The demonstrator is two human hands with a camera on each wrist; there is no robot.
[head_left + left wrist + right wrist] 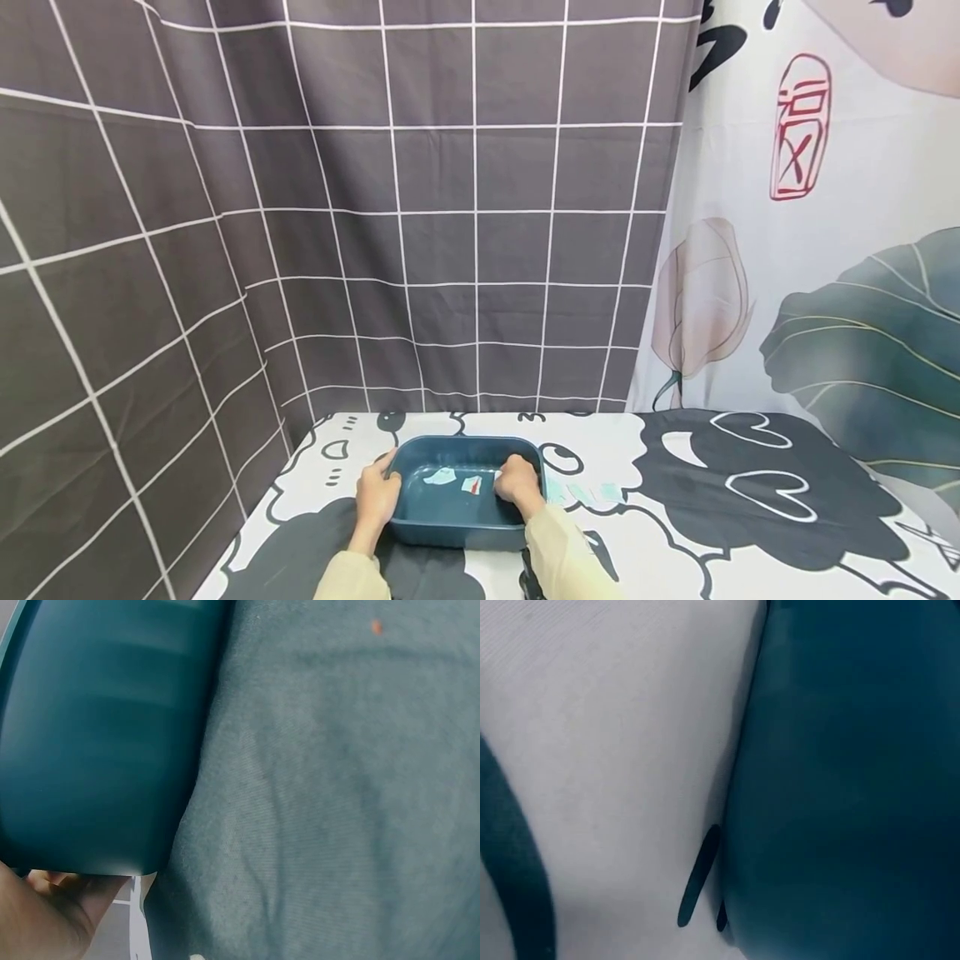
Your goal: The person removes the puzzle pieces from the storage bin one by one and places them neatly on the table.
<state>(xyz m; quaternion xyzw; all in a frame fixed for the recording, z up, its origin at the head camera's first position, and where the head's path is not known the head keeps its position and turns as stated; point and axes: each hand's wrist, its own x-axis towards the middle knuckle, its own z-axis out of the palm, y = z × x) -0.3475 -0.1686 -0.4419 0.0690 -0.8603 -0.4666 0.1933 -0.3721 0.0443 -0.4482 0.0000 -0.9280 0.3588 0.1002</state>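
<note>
A dark teal rectangular basin (457, 536) sits on the patterned cloth in the head view. My left hand (377, 493) grips its left wall, thumb over the rim; the left wrist view shows the fingers against the basin's end. Inside lie a pale blue scrap (440, 476) and a small white piece with a red mark (472, 484). Over the basin's right part is my right hand (517, 482), fingers curled, a bit of a white piece (498, 475) showing at them. The rest of that piece is hidden. In the right wrist view only basin wall and cloth appear.
Pale blue-green pieces (596, 493) lie on the cloth right of the basin. A small black object (530, 581) shows beside the right sleeve near the front. Behind the cartoon-print cloth (600, 442) hangs a grey checked curtain (510, 250).
</note>
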